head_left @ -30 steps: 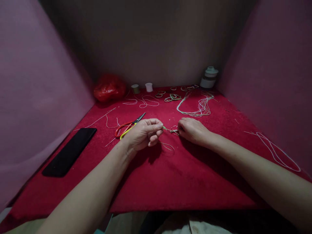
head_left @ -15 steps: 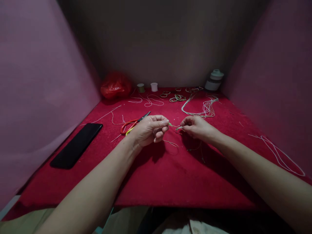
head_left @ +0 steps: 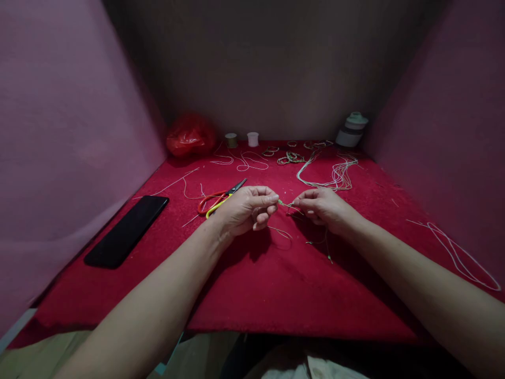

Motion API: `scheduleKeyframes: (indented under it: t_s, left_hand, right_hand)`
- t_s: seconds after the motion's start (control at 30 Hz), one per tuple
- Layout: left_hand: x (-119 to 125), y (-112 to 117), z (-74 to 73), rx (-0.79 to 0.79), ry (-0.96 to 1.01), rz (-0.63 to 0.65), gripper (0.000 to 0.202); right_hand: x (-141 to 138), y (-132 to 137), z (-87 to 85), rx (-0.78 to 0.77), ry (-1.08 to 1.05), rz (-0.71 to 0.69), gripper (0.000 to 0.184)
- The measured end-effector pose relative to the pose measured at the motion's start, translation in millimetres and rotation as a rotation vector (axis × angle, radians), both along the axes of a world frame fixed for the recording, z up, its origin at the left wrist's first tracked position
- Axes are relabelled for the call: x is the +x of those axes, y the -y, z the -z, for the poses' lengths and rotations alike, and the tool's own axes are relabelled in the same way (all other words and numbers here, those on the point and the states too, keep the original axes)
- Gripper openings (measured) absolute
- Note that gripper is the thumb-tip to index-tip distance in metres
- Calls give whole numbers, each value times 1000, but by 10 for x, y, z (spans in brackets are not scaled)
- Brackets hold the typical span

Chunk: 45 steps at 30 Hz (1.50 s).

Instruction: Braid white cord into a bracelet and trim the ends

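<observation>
My left hand (head_left: 252,208) pinches one end of a thin green and pale cord bracelet (head_left: 284,204) between thumb and forefinger, its other fingers curled. Just to the right, my right hand (head_left: 321,207) grips the same piece with its fingertips. Loose cord ends (head_left: 326,245) with small knots or beads hang below the right hand. Beneath the left hand a loop of thin cord (head_left: 281,232) shows near the red cloth. Scissors (head_left: 221,201) with red and yellow handles lie beside the left wrist, partly behind it.
A black phone (head_left: 127,231) lies at left on the red cloth (head_left: 300,295). Along the back stand a red plastic bag (head_left: 191,136), two thread spools (head_left: 253,139) and a bottle (head_left: 352,130). Finished-looking bracelets (head_left: 294,157), a cord bundle (head_left: 335,176) and a white cord (head_left: 457,252) lie about.
My hands have come slightly closer together, the left moving a little right along with the cord. The whole view has shifted slightly.
</observation>
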<state>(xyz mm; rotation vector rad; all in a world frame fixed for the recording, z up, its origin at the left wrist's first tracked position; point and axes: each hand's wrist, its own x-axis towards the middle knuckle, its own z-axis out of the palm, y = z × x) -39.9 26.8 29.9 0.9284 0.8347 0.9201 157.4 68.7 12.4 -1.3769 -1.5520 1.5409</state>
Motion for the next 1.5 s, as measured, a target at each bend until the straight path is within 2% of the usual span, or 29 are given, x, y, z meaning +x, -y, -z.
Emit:
scheduleKeyframes:
  t_s: [0.2, 0.33, 0.4, 0.47, 0.6, 0.7, 0.77, 0.9, 1.0, 1.1, 1.23, 1.4, 1.5]
  left_hand:
    - [-2, 3, 11, 4, -10, 2, 16]
    - [3, -3, 30, 7, -5, 4, 16]
    - [6, -9, 39, 0, -5, 6, 16]
    - [6, -14, 46, -3, -2, 13, 17]
    - [1, -19, 58, 3, -1, 24, 19]
    - [-3, -24, 66, 1, -6, 30, 21]
    - [-5, -28, 71, 2, -8, 31, 21]
    - [-4, -33, 78, 5, -10, 27, 18]
    - [7, -34, 85, -4, -36, 28, 16]
    - [28, -25, 98, -25, -80, 36, 18]
    - [78, 22, 120, -29, -167, 113, 17]
    - [228, 141, 136, -30, -281, 238, 23]
    - [342, 217, 144, -45, -276, 294, 29]
  right_hand:
    - [6, 18, 53, -69, -115, -4, 23]
    - [0, 41, 53, -15, -122, 18, 18]
    - [-10, 54, 44, 92, -68, 26, 17]
    - [-14, 62, 50, 262, 12, 15, 15]
    - [-3, 71, 115, 617, 132, -84, 10]
    - [-17, 91, 139, 711, 152, -140, 9]
    - [-37, 105, 114, 612, 81, -110, 9]
    - [-33, 101, 8, 127, -266, 24, 15]
    - [29, 62, -59, -66, -452, 168, 7]
    - [101, 17, -98, -156, -542, 253, 4]
    - [153, -17, -114, -205, -577, 276, 10]
    - [123, 21, -116, -211, -631, 308, 9]
    - [67, 91, -122, -203, -680, 305, 10]
